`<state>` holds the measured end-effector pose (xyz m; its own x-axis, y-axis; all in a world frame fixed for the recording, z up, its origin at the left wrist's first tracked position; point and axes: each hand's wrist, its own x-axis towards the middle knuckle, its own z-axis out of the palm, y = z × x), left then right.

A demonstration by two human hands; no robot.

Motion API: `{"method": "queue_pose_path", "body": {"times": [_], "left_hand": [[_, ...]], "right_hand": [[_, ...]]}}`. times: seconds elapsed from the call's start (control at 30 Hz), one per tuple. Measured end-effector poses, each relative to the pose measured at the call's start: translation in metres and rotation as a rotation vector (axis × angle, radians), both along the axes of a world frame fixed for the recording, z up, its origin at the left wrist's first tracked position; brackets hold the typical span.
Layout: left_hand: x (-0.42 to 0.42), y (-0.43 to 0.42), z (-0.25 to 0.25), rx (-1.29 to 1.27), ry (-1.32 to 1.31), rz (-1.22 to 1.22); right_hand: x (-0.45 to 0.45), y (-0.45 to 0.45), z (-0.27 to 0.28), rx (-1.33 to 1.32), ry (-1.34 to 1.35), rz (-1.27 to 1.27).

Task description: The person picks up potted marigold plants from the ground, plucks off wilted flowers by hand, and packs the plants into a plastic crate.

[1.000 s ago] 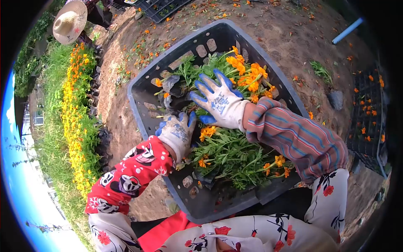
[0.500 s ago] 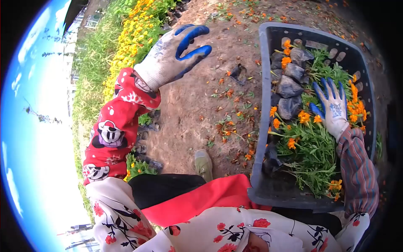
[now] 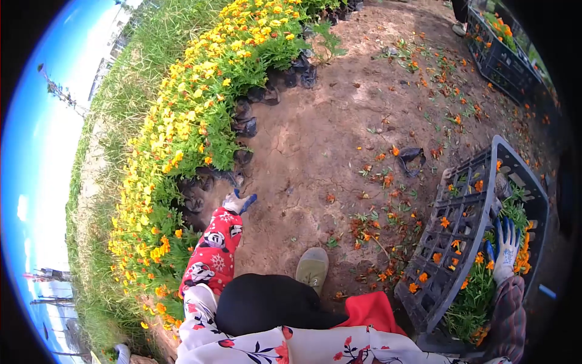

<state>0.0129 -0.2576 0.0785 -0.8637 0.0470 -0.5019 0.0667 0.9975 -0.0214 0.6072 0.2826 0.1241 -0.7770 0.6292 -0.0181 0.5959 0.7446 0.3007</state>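
Observation:
My left hand (image 3: pixel 240 202), in a white glove with blue-coated fingers, reaches low over the soil beside the dark plastic plant bags (image 3: pixel 195 199) at the foot of a marigold row. Its thumb stands apart from the fingers, and nothing shows in it. At right, my right hand (image 3: pixel 505 250), gloved alike, lies with fingers spread on the leafy marigold plants (image 3: pixel 473 306) inside a black plastic crate (image 3: pixel 464 242). The crate leans, its slatted side showing. Orange blooms and a few dark bags are visible within; the rest is hidden by the crate wall.
Yellow marigolds (image 3: pixel 182 115) run in a long row at left, with grass beyond. Another crate of flowers (image 3: pixel 503 54) stands at the upper right, near a person's foot (image 3: pixel 459 28). Fallen petals and an empty-looking black bag (image 3: pixel 411 161) lie on the bare soil.
My left hand has gone down and toward the bags along the row. The view has swung left, and the crate now leans with its outer side showing. My right hand stays on the plants.

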Motion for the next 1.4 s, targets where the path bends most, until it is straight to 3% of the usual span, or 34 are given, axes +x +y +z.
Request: {"method": "queue_pose_path", "body": {"times": [0.03, 0.1, 0.13, 0.17, 0.27, 0.3, 0.37, 0.4, 0.43, 0.5, 0.53, 0.57, 0.6, 0.97, 1.03, 1.13, 1.23, 1.4], "left_hand": [[-0.005, 0.0, -0.012, 0.021, -0.012, 0.016], [-0.018, -0.009, -0.034, 0.008, 0.563, 0.15], [-0.05, -0.022, -0.05, 0.16, 0.345, 0.352], [-0.074, -0.039, -0.067, 0.164, 0.345, 0.376], [-0.121, -0.082, -0.11, 0.231, 0.664, 0.623], [-0.12, -0.083, -0.094, 0.163, 0.681, 0.716], [-0.129, -0.083, -0.067, 0.146, 0.627, 0.815], [-0.137, -0.085, -0.063, 0.149, 0.62, 0.826], [-0.147, -0.087, -0.059, 0.385, 0.543, 0.761], [-0.166, -0.093, -0.052, 0.84, 0.378, 0.598], [-0.172, -0.094, -0.05, 1.06, 0.292, 0.504], [-0.176, -0.091, -0.078, 0.504, 0.605, 0.553], [-0.175, -0.088, -0.08, 0.423, 0.616, 0.577], [-0.154, -0.099, -0.073, 0.43, 0.571, 0.497], [-0.134, -0.096, -0.066, 0.47, 0.544, 0.449], [-0.101, -0.082, -0.049, 0.559, 0.483, 0.381], [-0.073, -0.064, -0.028, 0.677, 0.395, 0.316], [-0.031, -0.016, 0.007, 0.881, 0.21, 0.197]], "right_hand": [[0.003, 0.003, -0.004, 0.018, -0.009, 0.019], [0.003, 0.006, -0.001, -0.024, -0.117, -0.046], [0.005, 0.008, -0.001, -0.017, -0.143, -0.038], [0.011, 0.013, -0.006, -0.011, -0.168, -0.031], [0.041, 0.041, -0.026, 0.429, -0.179, 0.37], [0.045, 0.046, -0.029, 0.466, -0.195, 0.403], [0.061, 0.058, -0.047, -0.302, 0.061, -0.283], [0.066, 0.065, -0.05, -0.296, 0.152, -0.149], [0.075, 0.077, -0.056, -0.284, 0.231, -0.011], [0.01, 0.027, -0.004, -0.134, -0.461, -0.364], [0.006, 0.023, -0.002, -0.077, -0.515, -0.334], [0.004, 0.02, 0.002, -0.049, -0.543, -0.342], [0.0, 0.017, 0.003, -0.046, -0.558, -0.352], [-0.023, 0.001, 0.012, -0.044, -0.594, -0.393], [0.0, 0.015, -0.003, -0.055, -0.53, -0.348], [0.05, 0.057, -0.044, -0.128, -0.16, -0.241], [-0.036, -0.008, 0.056, -0.296, -0.28, -0.265], [-0.056, 0.02, 0.108, -0.325, 0.426, -0.04]]}}
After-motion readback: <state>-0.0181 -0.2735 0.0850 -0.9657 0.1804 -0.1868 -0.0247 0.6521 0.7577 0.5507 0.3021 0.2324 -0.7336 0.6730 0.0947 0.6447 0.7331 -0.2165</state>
